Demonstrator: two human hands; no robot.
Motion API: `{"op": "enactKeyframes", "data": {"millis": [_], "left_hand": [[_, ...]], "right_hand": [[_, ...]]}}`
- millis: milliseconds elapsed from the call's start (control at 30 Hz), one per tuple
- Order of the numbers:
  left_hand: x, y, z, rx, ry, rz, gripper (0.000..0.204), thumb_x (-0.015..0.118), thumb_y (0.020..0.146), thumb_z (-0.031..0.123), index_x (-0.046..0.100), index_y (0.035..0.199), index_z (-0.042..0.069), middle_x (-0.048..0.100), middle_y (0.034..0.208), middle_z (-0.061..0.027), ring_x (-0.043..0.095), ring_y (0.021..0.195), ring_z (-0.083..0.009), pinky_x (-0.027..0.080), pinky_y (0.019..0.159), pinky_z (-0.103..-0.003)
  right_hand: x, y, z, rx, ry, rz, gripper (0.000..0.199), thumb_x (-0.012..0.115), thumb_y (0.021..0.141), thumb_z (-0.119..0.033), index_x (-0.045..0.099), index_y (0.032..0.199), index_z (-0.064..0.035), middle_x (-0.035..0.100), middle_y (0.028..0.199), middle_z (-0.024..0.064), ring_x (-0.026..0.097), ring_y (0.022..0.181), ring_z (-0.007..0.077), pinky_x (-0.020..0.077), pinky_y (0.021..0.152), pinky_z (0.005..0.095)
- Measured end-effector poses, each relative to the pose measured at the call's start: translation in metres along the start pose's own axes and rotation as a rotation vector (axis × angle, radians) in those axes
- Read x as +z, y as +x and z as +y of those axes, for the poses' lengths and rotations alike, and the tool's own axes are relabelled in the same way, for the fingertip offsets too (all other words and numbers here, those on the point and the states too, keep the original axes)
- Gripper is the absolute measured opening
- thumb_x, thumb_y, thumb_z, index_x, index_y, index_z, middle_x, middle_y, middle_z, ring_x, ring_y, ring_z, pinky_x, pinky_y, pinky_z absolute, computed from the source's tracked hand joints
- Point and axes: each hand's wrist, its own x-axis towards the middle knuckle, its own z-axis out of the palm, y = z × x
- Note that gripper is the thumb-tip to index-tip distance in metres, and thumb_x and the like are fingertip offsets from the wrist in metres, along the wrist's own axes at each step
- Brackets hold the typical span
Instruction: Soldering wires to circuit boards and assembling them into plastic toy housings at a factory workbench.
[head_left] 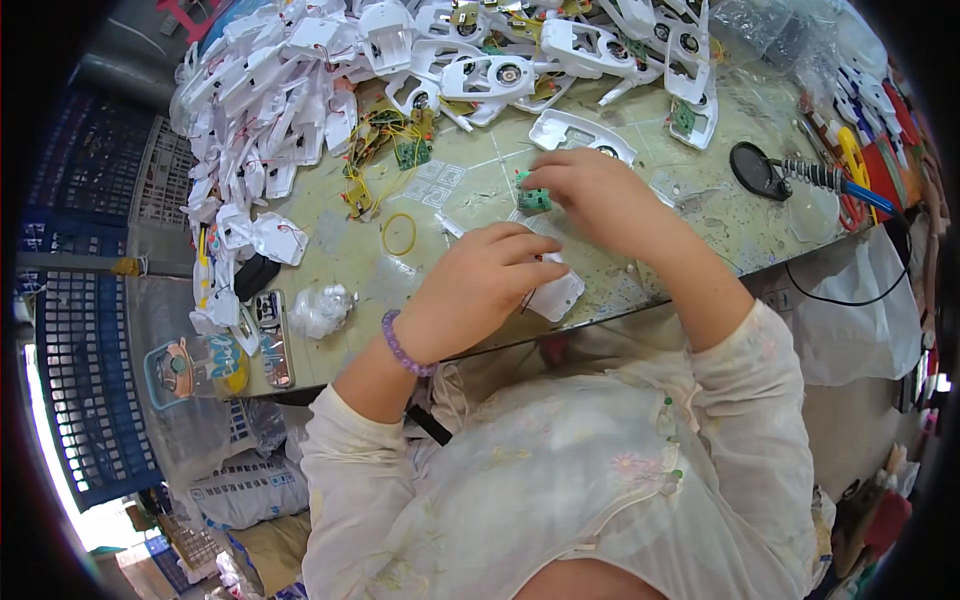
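My left hand [488, 285], with a purple bead bracelet on its wrist, is closed around a white plastic casing part [560, 296] near the table's front edge. A narrow white end of plastic [450, 226] shows beyond its knuckles. Just above it my right hand [598, 195] reaches in from the right with bent fingers. At its fingertips is a small green circuit board [534, 199]; the thumb is mostly hidden. Beyond this hand rests an open white casing half [582, 136] with a round dark part inside.
White casing parts [265, 110] are heaped at the back left, with more casings [490, 78] along the back. Circuit boards with yellow wires [385, 140] lie before them, near a yellow ring [398, 234]. At right, a soldering iron [868, 196] rests in a coiled holder [812, 174]. A phone [272, 338] lies front left.
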Motion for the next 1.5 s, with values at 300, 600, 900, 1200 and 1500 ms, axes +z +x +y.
{"op": "enactKeyframes", "data": {"millis": [300,600,900,1200,1500], "left_hand": [[0.01,0.008,-0.002,-0.005,0.001,-0.003,0.012,0.069,0.072,0.007,0.067,0.084,0.008,0.065,0.091,-0.0042,0.061,0.087,-0.0236,0.05,0.072,-0.034],[0.024,0.014,0.008,-0.295,-0.124,0.209,0.01,0.07,0.078,0.013,0.067,0.086,0.006,0.066,0.079,-0.0082,0.062,0.07,-0.0261,0.049,0.063,-0.035],[0.031,0.033,0.018,-0.617,-0.482,0.195,0.015,0.069,0.081,0.012,0.071,0.092,0.003,0.066,0.082,-0.0095,0.063,0.073,-0.0191,0.05,0.064,-0.029],[0.036,0.039,0.019,-0.589,-0.482,0.184,0.013,0.068,0.08,0.011,0.071,0.09,0.002,0.065,0.081,-0.0089,0.063,0.074,-0.0191,0.049,0.066,-0.03],[0.037,0.039,0.018,-0.614,-0.563,0.179,0.014,0.07,0.08,0.011,0.072,0.091,0.003,0.067,0.081,-0.0069,0.062,0.073,-0.0151,0.048,0.064,-0.027]], "right_hand": [[-0.01,0.008,0.004,-0.366,-0.375,-0.05,0.027,0.063,0.071,0.001,0.064,0.098,-0.0059,0.06,0.112,0.0058,0.052,0.112,0.026,0.0426,0.093,0.0393],[-0.007,-0.07,-0.004,0.485,0.391,0.176,0.019,0.071,0.078,-0.015,0.066,0.089,-0.0005,0.064,0.086,0.0123,0.061,0.078,0.0307,0.0489,0.069,0.0374],[-0.008,-0.072,0.017,0.023,-0.172,0.445,0.016,0.07,0.078,-0.015,0.067,0.088,-0.0033,0.064,0.089,0.0082,0.058,0.086,0.0283,0.0473,0.073,0.0354],[-0.005,-0.085,-0.009,0.217,0.464,0.403,0.011,0.07,0.078,-0.012,0.066,0.082,-0.0026,0.063,0.082,0.0078,0.057,0.08,0.024,0.0447,0.069,0.0325],[0.006,-0.09,-0.004,0.157,0.388,0.422,0.009,0.069,0.079,-0.009,0.063,0.082,-0.0021,0.06,0.079,0.0093,0.056,0.076,0.0276,0.044,0.068,0.0359]]}}
